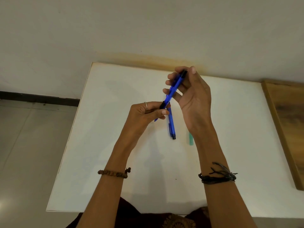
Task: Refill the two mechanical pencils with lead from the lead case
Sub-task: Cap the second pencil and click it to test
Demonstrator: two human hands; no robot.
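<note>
Basically both hands hold one blue pencil (174, 87) in the air: right hand (189, 91) grip pinches the cap end, left hand (148, 112) the tip. Second pencil (171, 125) and green lead case (190, 140) lie on the table (115, 96). Pencil looks light and stiff; lead probably brittle, handle by the barrel.

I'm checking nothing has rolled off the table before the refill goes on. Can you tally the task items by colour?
Blue: 2, the held pencil, gripped by the left hand and right hand, and the second pencil lying on the table.
Green: 1, the lead case, partly hidden behind the right wrist.
Total: 3
</note>
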